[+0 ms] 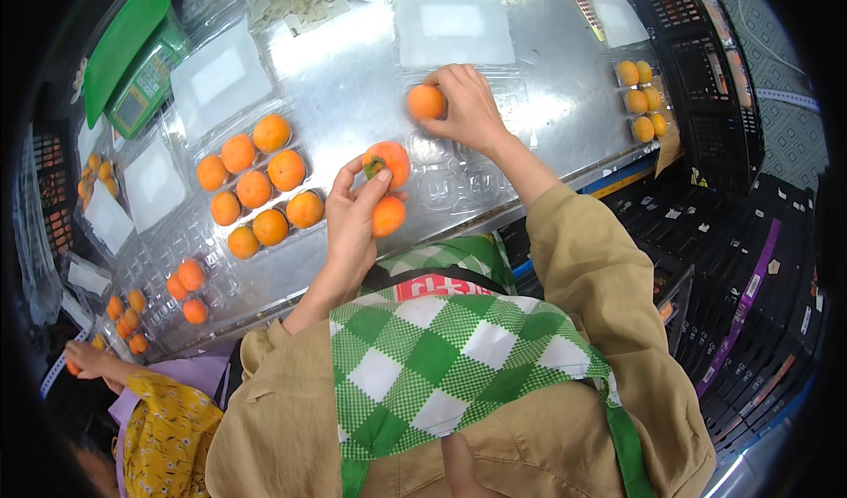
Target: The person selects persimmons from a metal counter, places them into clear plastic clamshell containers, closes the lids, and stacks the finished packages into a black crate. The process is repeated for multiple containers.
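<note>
Two orange persimmons are in my left hand [351, 223]: the upper persimmon [394, 159] shows its green calyx under my thumb, and the lower persimmon [388, 217] sits below it, by my fingers. A third persimmon [424, 103] is pinched between the thumb and fingers of my right hand [470, 104]. That hand is over the far part of a clear plastic tray [453, 184] with moulded cups, lying near the table's front edge. To the left of my hands, a second clear tray holds several persimmons [254, 189] in rows.
Clear lidded packs with white pads [455, 28] lie on the metal table [337, 81]. A green scale [142, 84] stands at the far left. Packed orange fruit [638, 101] sits by black crates [701, 68] on the right. At lower left, another person's hand [92, 359] holds fruit.
</note>
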Demonstrator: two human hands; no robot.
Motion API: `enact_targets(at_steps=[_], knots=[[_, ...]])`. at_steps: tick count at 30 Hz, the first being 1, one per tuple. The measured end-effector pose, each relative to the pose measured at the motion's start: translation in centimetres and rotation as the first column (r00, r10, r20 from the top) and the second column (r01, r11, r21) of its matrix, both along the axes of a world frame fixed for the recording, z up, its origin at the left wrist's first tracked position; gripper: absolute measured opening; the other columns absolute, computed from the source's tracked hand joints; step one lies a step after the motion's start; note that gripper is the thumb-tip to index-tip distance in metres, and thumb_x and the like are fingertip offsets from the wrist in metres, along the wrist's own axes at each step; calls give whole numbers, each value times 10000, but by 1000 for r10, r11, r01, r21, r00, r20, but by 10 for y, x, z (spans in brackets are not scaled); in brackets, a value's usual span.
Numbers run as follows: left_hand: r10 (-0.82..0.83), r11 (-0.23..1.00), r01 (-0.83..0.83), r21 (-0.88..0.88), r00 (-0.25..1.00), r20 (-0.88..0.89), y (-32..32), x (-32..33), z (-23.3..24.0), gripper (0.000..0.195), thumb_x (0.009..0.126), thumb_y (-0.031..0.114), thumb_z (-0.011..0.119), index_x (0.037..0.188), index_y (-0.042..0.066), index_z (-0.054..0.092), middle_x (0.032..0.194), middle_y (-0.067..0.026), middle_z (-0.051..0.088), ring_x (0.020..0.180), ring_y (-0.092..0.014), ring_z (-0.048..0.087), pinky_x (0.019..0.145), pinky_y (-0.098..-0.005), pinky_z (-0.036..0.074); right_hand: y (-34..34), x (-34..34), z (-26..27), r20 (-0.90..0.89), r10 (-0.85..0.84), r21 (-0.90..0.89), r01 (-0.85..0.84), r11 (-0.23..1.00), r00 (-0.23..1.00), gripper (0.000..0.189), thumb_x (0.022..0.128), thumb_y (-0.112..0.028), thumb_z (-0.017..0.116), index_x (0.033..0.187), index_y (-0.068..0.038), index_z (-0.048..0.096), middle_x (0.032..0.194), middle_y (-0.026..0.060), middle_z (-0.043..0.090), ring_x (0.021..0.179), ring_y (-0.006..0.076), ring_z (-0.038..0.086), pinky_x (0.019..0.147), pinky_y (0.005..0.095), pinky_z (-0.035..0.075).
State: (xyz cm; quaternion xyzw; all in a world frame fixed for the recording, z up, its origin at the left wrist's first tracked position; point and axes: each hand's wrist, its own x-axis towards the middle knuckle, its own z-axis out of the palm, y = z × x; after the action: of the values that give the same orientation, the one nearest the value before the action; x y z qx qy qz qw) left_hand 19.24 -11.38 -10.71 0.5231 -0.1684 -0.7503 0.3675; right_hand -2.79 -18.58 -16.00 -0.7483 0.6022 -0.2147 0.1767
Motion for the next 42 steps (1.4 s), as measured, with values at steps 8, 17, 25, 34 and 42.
enact_targets(at_steps=[8,17,25,34,42], knots=[[-57,998,58,-22,998,26,1,-3,-10,407,884,197,653,1226,58,483,1052,-140,627,811,-245,664,693,-355,565,5,1,-3,66,28,-80,-22,997,997,502,627,-140,776,1089,-91,588,1036,85,576,1021,283,534,887,385,435],[-34,999,33,-12,999,-29,0,-7,-7,411,884,122,648,1248,33,478,1017,-148,650,792,-219,665,665,-317,549,-2,8,-9,-84,-24,-61,19,998,996,431,617,-221,772,982,-115,569,983,66,575,956,270,552,793,401,442],[-66,997,64,-42,997,-28,0,-8,-8,414,886,134,636,1258,32,486,1067,-137,623,793,-221,661,680,-339,564,-2,3,7,497,-193,109,160,981,846,439,659,-189,767,1044,-98,575,977,81,622,918,252,600,804,382,486],[-135,989,149,19,934,-330,-11,-9,-1,428,928,251,573,1281,31,475,1110,-174,616,834,-225,654,738,-367,566,40,-192,22,786,-610,617,73,783,-97,448,829,-397,681,1158,-110,578,1065,70,617,900,175,577,794,369,472],[-140,959,255,125,809,-570,-13,-9,-9,527,965,445,442,1311,47,453,1175,-243,593,857,-232,659,754,-410,566,92,-261,-12,-321,-648,176,715,676,691,605,683,-354,722,1156,-29,532,1063,212,625,1051,379,578,918,411,453]])
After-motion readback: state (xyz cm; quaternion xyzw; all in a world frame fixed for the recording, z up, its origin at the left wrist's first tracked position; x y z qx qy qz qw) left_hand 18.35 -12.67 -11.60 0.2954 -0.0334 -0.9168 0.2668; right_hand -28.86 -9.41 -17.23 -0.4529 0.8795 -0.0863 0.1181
